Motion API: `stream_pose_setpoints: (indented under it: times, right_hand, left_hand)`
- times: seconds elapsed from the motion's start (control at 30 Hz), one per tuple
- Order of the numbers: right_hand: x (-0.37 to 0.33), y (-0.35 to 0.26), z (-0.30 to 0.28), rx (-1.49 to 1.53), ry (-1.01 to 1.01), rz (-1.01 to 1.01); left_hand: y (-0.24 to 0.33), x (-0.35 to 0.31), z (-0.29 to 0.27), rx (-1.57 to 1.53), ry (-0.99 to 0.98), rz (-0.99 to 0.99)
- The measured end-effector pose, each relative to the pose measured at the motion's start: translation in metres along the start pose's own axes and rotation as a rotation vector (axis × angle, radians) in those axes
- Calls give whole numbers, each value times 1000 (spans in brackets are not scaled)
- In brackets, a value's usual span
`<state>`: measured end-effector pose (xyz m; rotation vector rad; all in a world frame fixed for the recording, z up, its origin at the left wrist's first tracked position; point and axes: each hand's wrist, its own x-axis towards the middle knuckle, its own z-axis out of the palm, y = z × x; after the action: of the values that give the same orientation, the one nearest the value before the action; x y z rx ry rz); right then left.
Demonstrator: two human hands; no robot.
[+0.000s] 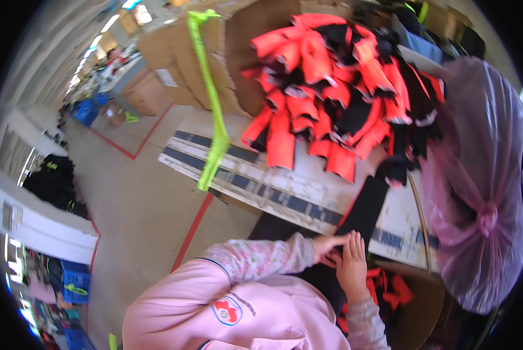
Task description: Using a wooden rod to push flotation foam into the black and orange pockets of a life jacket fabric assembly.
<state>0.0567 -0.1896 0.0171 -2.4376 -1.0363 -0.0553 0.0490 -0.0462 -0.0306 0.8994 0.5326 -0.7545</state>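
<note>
A long black fabric piece (364, 201) with a thin orange edge runs from a heap of orange and black fabric pieces (317, 87) down to the table's near edge. My right hand (353, 262) lies flat on its near end, fingers stretched out and close together. From the left, my left hand (326, 246) reaches across to the same end, fingers extended and touching the right hand. Its fingertips are partly covered there. Whether either hand also grips the cloth from below is hidden. More orange and black pieces (396, 291) lie below the table edge, beside my right wrist.
The worn white table (252, 181) carries dark stripes. A neon yellow strip (212, 111) hangs over its left part. Cardboard (179, 64) stands behind. At the right are a thin stick (419, 219) and a tied, translucent pink plastic bag (477, 175). Blue crates (74, 280) stand far left.
</note>
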Motion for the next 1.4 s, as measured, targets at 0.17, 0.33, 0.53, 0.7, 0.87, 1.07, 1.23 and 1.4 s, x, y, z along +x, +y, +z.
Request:
stream_pose_setpoints:
  times: [0.17,0.33,0.53,0.7,0.87,1.07,1.23,1.4]
  right_hand:
    - [4,7,-16,151,-69,5]
    - [29,5,-22,214,-89,66]
    - [83,34,-6,61,-108,69]
    - [132,60,16,-118,9,82]
    - [154,95,25,-104,54,177]
    - [111,62,26,176,373,146]
    - [20,44,-22,1065,188,628]
    - [-69,51,-131,1193,211,631]
  left_hand:
    - [0,-10,-3,-114,-107,-7]
    - [0,-11,-11,-1,-67,74]
    - [6,-14,-3,136,63,106]
    - [-8,0,-7,103,63,96]
    - [-15,3,-1,101,76,146]
    - [-12,-9,-16,-2,7,300]
    - [-16,-23,4,388,-69,452]
    - [8,-37,29,702,-677,302]
